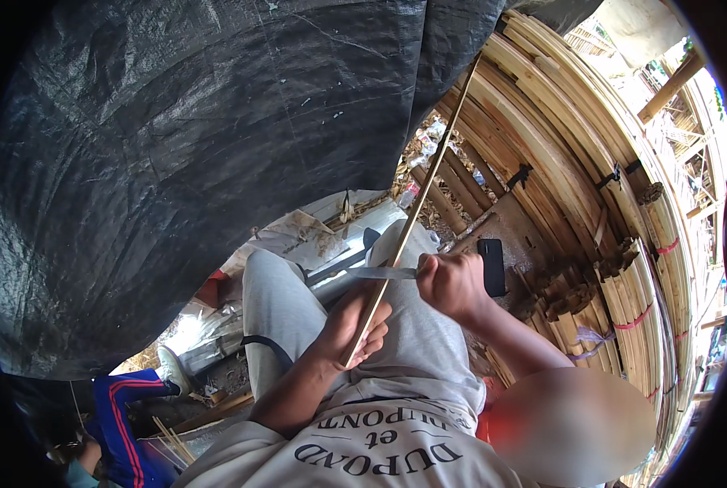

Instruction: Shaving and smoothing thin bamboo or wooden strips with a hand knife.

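A long, thin bamboo strip (420, 199) slants from my lap up toward the stacked slats at the far right. Its near end lies in my left hand (357, 327), fingers curled round it. My right hand (451, 283) is closed round the handle of a knife (372, 273), and the fist hides most of that handle. The knife's blade points left and crosses the strip just beyond my left hand, seemingly touching it. Both hands are over my lap, above the grey trousers (412, 325).
A black tarp (201, 146) hangs across the left and far side. Bundled bamboo slats (542, 122) are stacked along the right. A black phone (491, 267) lies beyond my right hand. At lower left, another person's blue trouser leg (128, 423) shows; a blurred patch covers the lower right.
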Action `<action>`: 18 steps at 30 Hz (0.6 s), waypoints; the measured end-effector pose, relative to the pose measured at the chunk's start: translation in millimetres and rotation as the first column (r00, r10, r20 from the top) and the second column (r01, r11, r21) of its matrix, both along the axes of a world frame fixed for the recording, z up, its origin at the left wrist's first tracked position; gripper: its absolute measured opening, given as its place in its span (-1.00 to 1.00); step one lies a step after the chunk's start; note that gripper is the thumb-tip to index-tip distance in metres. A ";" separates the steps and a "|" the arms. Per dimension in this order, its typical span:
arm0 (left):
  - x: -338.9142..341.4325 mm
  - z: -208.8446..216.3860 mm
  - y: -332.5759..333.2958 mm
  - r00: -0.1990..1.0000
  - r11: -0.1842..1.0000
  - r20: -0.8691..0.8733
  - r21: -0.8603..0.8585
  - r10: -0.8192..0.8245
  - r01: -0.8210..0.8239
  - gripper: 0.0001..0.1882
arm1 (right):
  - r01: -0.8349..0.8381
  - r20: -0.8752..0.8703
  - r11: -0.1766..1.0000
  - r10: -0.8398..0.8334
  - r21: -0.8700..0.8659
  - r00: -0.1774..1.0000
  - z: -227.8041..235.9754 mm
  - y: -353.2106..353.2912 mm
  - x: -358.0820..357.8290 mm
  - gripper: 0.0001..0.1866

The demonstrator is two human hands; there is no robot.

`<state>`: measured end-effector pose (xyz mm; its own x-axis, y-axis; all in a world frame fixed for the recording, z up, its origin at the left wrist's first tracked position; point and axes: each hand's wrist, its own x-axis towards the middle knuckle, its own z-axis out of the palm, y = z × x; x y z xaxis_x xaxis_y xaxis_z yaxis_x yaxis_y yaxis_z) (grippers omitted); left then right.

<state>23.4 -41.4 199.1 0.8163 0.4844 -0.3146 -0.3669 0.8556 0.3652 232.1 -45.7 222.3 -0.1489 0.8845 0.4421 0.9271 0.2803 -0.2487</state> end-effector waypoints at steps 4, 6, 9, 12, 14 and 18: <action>7.8 1.8 -5.2 0.999 0.998 -0.046 0.070 0.001 0.002 -0.57 | 0.294 0.020 0.956 -0.293 -0.025 0.956 -26.2 34.1 38.6 -0.59; 9.6 0.8 -4.8 1.000 0.993 -0.026 0.118 -0.014 0.017 -0.51 | 0.214 -0.018 0.965 -0.214 0.153 0.977 -26.3 48.8 54.6 -0.55; 3.7 -4.0 -1.4 1.000 0.999 0.031 0.052 0.004 -0.006 -0.53 | 0.254 0.043 0.966 -0.256 0.041 0.966 -12.6 40.5 38.1 -0.51; -0.2 4.4 -3.9 0.998 0.998 -0.032 0.027 0.050 -0.050 -0.55 | 0.138 0.004 0.987 -0.138 -0.082 0.990 8.3 7.6 0.6 -0.57; 0.4 0.0 -5.0 0.998 0.998 -0.047 -0.026 0.050 -0.051 -0.55 | -0.033 -0.005 0.999 0.033 0.015 0.999 7.7 -6.1 -12.5 -0.58; 4.5 -9.3 -5.5 1.000 1.000 -0.010 0.005 0.020 -0.019 -0.56 | 0.094 -0.024 0.993 -0.092 0.070 0.995 -21.9 21.5 16.0 -0.59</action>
